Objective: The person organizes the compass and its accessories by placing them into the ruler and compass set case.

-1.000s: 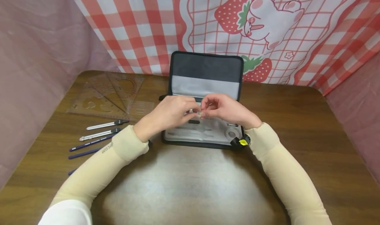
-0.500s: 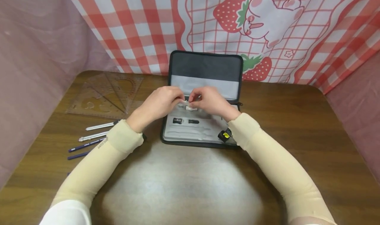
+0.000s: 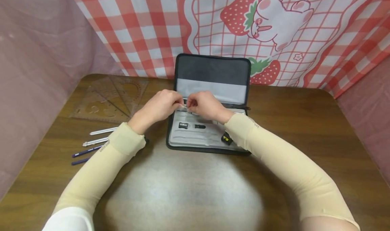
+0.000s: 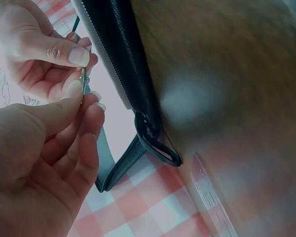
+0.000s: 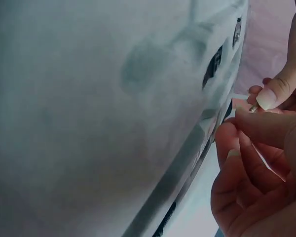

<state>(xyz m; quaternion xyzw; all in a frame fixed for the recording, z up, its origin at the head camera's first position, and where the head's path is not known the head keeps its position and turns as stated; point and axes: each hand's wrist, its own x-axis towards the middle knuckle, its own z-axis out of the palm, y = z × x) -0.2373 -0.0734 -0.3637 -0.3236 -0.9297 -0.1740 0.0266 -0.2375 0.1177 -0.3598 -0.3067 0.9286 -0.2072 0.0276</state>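
Observation:
Over the left part of an open zip case (image 3: pixel 210 149), both hands meet at the fingertips on a small, slim metal part (image 4: pixel 84 78). My left hand (image 3: pixel 161 104) pinches one end of it between thumb and fingers. My right hand (image 3: pixel 207 105) pinches the other end. In the right wrist view a brass-coloured bit of the metal part (image 5: pixel 254 107) shows between the fingertips; its exact kind is too small to tell. Below the hands, the grey moulded tray (image 3: pixel 195 139) of the case holds a pencil sharpener (image 3: pixel 183 125) and a small black piece (image 3: pixel 199 126).
Clear set squares and a protractor (image 3: pixel 106 99) lie at the back left of the table. Two compasses (image 3: pixel 97 142) and dark blue pencils (image 3: pixel 86 152) lie left of the case, partly hidden by the left sleeve. A checked cloth (image 3: pixel 146 31) hangs behind.
Both hands have moved left and slightly up over the case, keeping the small metal part between them. The sharpener in the tray has come into view.

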